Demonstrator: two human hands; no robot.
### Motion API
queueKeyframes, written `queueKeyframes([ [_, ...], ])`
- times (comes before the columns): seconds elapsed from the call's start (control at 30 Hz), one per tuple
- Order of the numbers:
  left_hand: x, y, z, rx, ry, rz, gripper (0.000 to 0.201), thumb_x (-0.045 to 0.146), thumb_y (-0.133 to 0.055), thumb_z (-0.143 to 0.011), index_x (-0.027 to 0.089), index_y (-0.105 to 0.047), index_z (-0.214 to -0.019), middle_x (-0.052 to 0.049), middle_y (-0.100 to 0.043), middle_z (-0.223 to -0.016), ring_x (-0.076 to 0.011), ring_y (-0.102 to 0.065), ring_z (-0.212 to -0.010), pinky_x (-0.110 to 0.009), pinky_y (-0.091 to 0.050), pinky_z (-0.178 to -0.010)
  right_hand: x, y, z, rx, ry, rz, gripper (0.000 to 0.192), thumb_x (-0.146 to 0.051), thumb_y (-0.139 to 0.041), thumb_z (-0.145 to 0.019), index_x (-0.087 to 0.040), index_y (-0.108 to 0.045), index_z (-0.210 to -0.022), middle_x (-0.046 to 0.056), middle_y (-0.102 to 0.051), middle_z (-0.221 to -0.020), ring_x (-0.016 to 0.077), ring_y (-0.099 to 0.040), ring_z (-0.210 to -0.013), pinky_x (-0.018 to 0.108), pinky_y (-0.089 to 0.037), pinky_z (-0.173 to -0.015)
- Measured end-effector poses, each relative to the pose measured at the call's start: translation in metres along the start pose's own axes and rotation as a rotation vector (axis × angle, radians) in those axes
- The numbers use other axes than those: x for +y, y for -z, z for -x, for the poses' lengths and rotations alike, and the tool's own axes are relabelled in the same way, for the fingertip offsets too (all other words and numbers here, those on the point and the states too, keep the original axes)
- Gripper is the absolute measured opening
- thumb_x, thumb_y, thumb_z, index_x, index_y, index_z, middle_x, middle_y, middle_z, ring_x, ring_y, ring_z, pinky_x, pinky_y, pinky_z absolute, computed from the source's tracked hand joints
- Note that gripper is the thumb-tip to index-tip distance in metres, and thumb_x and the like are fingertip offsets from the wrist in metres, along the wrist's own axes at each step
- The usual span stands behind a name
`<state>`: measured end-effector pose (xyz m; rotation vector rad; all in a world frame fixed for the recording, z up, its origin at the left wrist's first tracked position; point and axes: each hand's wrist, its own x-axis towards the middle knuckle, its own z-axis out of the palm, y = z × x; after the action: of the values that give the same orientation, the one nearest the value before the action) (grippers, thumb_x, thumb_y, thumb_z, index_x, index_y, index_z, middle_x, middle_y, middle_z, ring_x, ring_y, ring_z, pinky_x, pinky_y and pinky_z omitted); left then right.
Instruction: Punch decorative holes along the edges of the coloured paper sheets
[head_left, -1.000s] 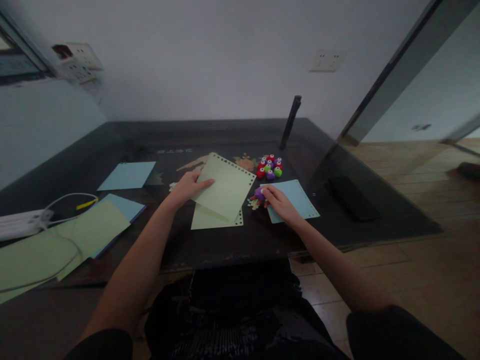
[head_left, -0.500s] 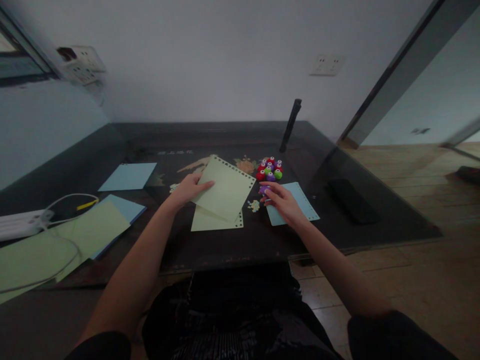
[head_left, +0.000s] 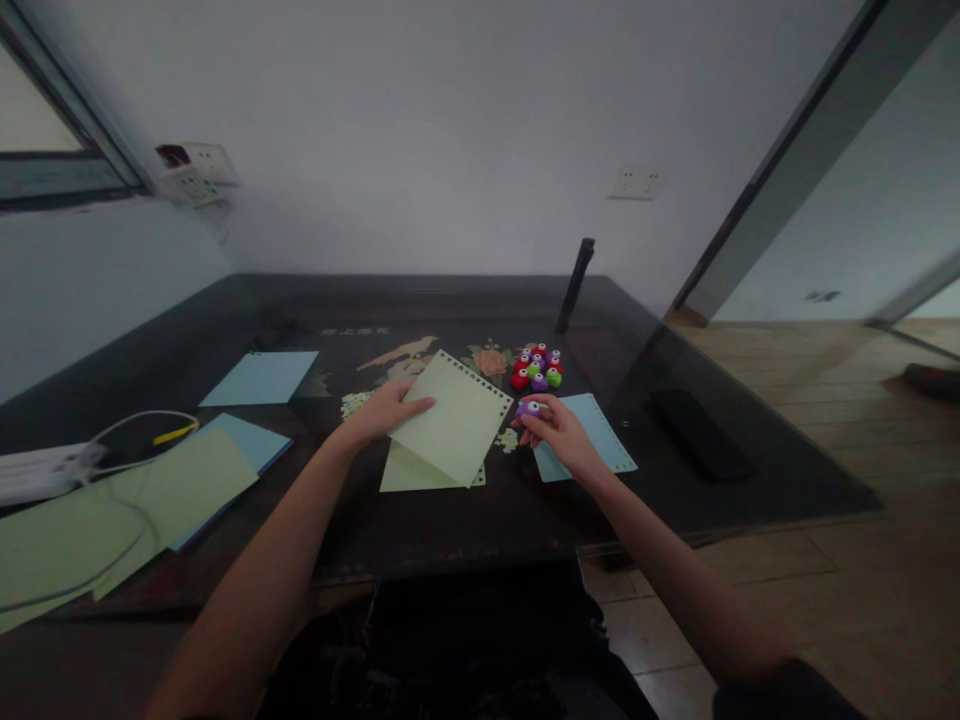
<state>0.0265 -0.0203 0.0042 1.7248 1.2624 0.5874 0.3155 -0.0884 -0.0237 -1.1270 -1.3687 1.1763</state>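
My left hand [head_left: 384, 412] holds a pale green sheet [head_left: 452, 418] with punched holes along its top and right edges, lifted over a second green sheet [head_left: 400, 472] lying on the dark table [head_left: 480, 520]. My right hand [head_left: 559, 433] grips a small purple punch [head_left: 527, 408] just right of the held sheet's edge. Under that hand lies a light blue sheet [head_left: 604, 433] with punched edges. Small paper bits [head_left: 509, 440] lie between the two hands.
A cluster of red, purple and green punches [head_left: 537, 367] sits behind my right hand. Blue sheets [head_left: 260, 377] and green sheets [head_left: 112, 510] lie at left, with a white power strip and cable [head_left: 45, 468]. A black stick [head_left: 574, 285] leans at the back; a dark flat object [head_left: 701, 433] lies right.
My right hand lifted the purple punch off the table and brought it up beside the green sheet's edge. The camera view tilted down slightly.
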Motion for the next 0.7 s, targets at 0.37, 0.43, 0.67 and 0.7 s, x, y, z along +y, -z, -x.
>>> queueKeyframes([
  [0.37, 0.001, -0.003, 0.002, 0.013, -0.056, 0.059, 0.030, 0.040, -0.064, -0.072, 0.014, -0.067, -0.088, -0.008, -0.069, -0.072, -0.0180, -0.062, -0.055, -0.026, -0.045, -0.049, -0.013, 0.027, -0.069, 0.204, 0.225, 0.562, 0.028, -0.036, -0.066, -0.074, -0.016, -0.066, -0.093, 0.008, -0.068, -0.094, 0.0201, -0.060, -0.083, 0.036, -0.047, -0.080],
  [0.43, 0.001, -0.003, 0.001, 0.013, -0.064, 0.060, 0.027, 0.039, -0.064, -0.072, 0.015, -0.067, -0.085, -0.008, -0.069, -0.070, -0.0179, -0.061, -0.055, -0.025, -0.044, -0.048, -0.011, 0.026, -0.094, 0.204, 0.278, 0.706, 0.028, -0.030, -0.066, -0.075, -0.014, -0.067, -0.098, 0.010, -0.068, -0.099, 0.0207, -0.060, -0.090, 0.035, -0.045, -0.084],
  [0.67, 0.005, -0.002, 0.002, 0.001, -0.072, 0.038, 0.030, 0.038, -0.064, -0.072, 0.015, -0.068, -0.090, -0.008, -0.068, -0.072, -0.0185, -0.061, -0.057, -0.026, -0.045, -0.049, -0.008, 0.004, -0.147, 0.129, 0.163, 1.200, 0.028, -0.031, -0.057, -0.085, -0.016, -0.067, -0.105, 0.012, -0.067, -0.106, 0.0230, -0.058, -0.102, 0.031, -0.040, -0.087],
  [0.7, 0.006, -0.002, 0.003, 0.002, -0.079, 0.030, 0.031, 0.039, -0.064, -0.072, 0.014, -0.068, -0.090, -0.009, -0.068, -0.072, -0.0189, -0.061, -0.058, -0.027, -0.045, -0.050, -0.008, 0.001, -0.148, 0.117, 0.136, 1.257, 0.028, -0.032, -0.056, -0.085, -0.017, -0.067, -0.106, 0.013, -0.067, -0.106, 0.0236, -0.057, -0.103, 0.032, -0.040, -0.088],
])
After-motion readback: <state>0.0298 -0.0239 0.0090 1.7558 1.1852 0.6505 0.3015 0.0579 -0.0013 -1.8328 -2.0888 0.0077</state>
